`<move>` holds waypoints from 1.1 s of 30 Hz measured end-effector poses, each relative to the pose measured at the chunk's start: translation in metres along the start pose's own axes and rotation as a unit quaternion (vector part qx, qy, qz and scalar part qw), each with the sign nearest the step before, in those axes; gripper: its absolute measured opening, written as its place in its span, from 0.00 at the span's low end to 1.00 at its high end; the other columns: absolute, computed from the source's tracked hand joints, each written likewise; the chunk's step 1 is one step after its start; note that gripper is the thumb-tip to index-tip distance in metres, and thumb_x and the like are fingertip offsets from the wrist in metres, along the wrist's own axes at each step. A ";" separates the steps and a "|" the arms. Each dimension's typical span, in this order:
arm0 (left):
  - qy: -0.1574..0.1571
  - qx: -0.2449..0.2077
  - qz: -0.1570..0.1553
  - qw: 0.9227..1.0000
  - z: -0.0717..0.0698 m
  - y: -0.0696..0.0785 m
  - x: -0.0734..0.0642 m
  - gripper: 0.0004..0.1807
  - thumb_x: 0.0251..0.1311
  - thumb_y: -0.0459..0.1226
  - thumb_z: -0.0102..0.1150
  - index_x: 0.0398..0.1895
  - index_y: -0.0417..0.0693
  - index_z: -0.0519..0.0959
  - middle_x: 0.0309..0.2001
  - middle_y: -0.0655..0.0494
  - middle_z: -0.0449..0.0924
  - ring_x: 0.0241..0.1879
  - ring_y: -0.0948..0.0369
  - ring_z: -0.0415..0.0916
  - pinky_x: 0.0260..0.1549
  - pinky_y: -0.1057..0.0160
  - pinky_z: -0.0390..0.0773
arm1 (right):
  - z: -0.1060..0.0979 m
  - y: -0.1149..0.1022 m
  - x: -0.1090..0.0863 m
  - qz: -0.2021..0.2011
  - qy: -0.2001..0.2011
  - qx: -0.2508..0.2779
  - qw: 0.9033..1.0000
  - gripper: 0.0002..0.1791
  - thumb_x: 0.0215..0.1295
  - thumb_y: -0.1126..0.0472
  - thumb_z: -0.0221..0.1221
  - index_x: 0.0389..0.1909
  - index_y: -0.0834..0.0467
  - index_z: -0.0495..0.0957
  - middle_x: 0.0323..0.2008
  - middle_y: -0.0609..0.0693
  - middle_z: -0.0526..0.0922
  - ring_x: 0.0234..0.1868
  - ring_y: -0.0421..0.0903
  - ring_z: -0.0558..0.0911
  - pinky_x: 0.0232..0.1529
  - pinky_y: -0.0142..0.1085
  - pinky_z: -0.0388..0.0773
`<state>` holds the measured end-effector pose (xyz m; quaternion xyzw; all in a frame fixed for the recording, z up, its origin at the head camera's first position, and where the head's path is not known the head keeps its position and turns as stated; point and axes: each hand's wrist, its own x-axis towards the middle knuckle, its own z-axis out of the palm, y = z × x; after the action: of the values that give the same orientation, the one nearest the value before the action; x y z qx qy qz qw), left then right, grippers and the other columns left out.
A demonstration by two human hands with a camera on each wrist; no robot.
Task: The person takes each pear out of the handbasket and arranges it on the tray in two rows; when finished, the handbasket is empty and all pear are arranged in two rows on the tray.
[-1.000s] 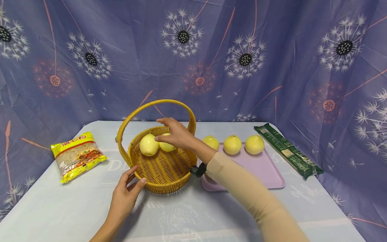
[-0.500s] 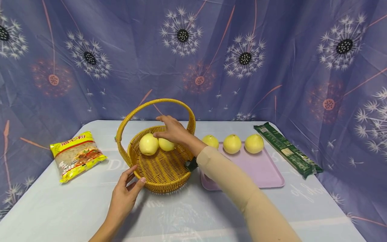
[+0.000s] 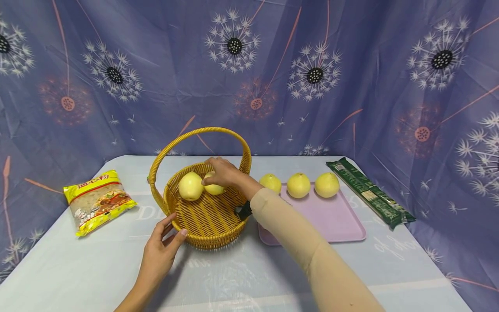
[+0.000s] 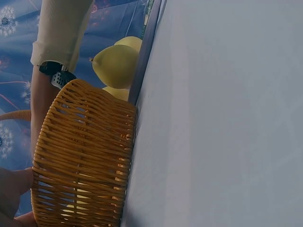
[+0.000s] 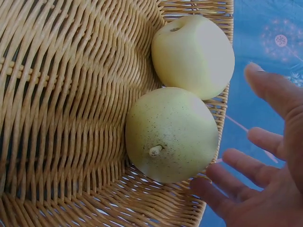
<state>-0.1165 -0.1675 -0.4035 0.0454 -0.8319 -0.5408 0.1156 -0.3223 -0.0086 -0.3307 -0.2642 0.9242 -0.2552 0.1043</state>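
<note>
A yellow wicker basket with a tall hoop handle stands on the table, two pale yellow pears inside. My left hand rests its thumb and fingers against the basket's near left rim. Only part of that left hand shows in the left wrist view, above the weave. My right hand reaches into the basket over the right pear, beside the left pear. Seen from the right wrist, the right hand has spread fingers, with a gap to the stemmed pear.
Right of the basket lies a pink tray; several pears, such as the rightmost pear, sit along its far side. A green packet is at the far right. A yellow food bag lies on the left. A patterned curtain hangs behind.
My right hand has lowered slightly over the right pear, its fingers moving to the pear's far side. My left hand stays at the rim. Both pears keep their places.
</note>
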 end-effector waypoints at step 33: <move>-0.004 0.003 -0.005 1.000 -0.001 0.000 0.001 0.31 0.64 0.45 0.56 0.68 0.50 0.61 0.71 0.46 0.59 0.67 0.45 0.63 0.60 0.48 0.70 | 0.012 0.013 0.005 -0.010 -0.081 -0.053 0.995 0.34 0.58 0.50 0.65 0.65 0.50 0.65 0.61 0.50 0.70 0.50 0.44 0.72 0.40 0.32 0.74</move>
<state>-0.1171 -0.1682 -0.4031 0.0478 -0.8337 -0.5391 0.1096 -0.3279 -0.0068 -0.3479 -0.2983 0.9223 -0.1845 0.1622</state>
